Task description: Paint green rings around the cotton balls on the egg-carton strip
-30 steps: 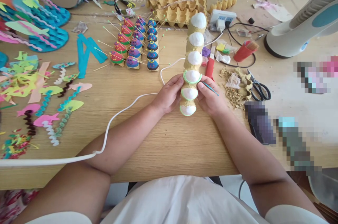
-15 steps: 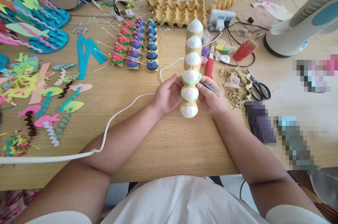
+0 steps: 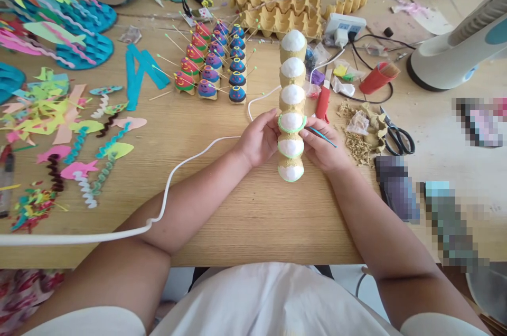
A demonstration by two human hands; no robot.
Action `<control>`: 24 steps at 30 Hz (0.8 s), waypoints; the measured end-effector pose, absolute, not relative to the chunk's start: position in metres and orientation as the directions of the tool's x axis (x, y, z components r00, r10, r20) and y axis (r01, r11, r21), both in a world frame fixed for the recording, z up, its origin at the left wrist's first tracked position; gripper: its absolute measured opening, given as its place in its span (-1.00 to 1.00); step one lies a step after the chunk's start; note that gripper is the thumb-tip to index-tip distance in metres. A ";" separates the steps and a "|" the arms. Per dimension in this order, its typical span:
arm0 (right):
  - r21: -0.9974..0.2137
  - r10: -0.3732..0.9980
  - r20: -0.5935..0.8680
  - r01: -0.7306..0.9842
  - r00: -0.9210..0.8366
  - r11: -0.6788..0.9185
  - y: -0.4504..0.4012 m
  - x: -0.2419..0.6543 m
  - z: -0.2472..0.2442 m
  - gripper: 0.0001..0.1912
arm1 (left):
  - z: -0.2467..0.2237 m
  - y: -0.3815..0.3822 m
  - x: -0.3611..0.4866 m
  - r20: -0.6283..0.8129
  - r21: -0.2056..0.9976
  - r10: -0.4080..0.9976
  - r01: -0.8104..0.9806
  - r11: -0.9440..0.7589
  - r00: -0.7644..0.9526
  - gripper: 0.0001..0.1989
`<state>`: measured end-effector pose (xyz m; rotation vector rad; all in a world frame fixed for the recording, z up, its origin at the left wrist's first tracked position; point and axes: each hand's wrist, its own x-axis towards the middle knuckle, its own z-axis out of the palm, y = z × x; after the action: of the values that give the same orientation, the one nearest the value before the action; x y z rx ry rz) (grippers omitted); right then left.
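Observation:
An egg carton strip (image 3: 292,95) is held upright above the table, its several bumps topped with white. Light green edging runs round the lower three white caps; the upper ones have none. My left hand (image 3: 261,138) grips the strip's left side, thumb near the fourth bump from the top. On the right side, my right hand (image 3: 322,146) presses thumb and fingers against the strip. A thin blue tool (image 3: 322,137) sticks out of that same hand, pointing right; its other end is hidden.
Painted carton strips (image 3: 208,66) with pins stand left of centre. Behind lie bare egg cartons (image 3: 281,8). Scissors (image 3: 398,135), a red knife (image 3: 323,101), a red cup (image 3: 376,78) and a power strip (image 3: 344,27) are on the right. Paper fish (image 3: 79,167) lie left; a white cable (image 3: 170,183) crosses my left arm.
The whole view has shifted slightly, so the table things appear further right. Both hands keep their hold on the carton strip, with little other movement visible.

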<state>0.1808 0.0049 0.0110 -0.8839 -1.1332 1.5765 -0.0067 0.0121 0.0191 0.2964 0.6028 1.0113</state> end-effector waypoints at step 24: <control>-0.955 0.968 -0.028 -0.281 -0.249 -0.100 0.004 0.178 0.020 -0.64 | 0.012 0.016 -0.007 -0.312 0.493 0.851 -0.693 0.525 0.422 -0.79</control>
<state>0.1776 0.0043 0.0196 -0.9054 -1.1233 1.5604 -0.0071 0.0163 0.0117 0.3098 0.5722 0.9862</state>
